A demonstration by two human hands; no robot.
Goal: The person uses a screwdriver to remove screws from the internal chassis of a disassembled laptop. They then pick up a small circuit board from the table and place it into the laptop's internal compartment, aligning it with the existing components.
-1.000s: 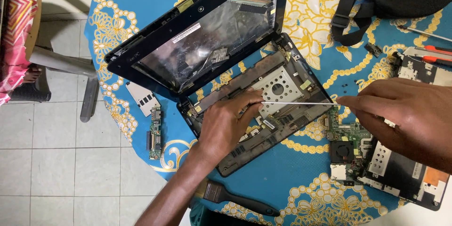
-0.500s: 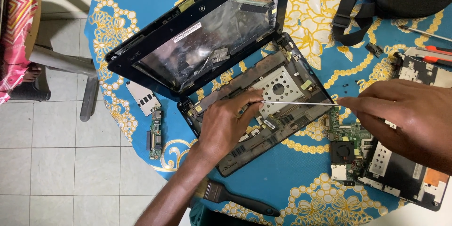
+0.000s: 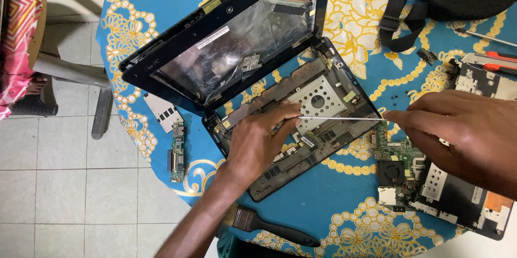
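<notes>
A round table (image 3: 344, 204) under a blue cloth with yellow flowers stands on a pale tiled floor; on it I see the opened laptop base (image 3: 301, 129), screen (image 3: 237, 43) hinged back. My left hand (image 3: 258, 139) presses down on the base, fingers together, while my right hand (image 3: 463, 129) pinches a thin metal rod (image 3: 344, 119) whose tip reaches the base's perforated plate; the shell looks light, rigid plastic and fragile, best held by its edges. A motherboard (image 3: 398, 166) lies close right, a brush (image 3: 274, 227) near, a small circuit board (image 3: 176, 153) left.
</notes>
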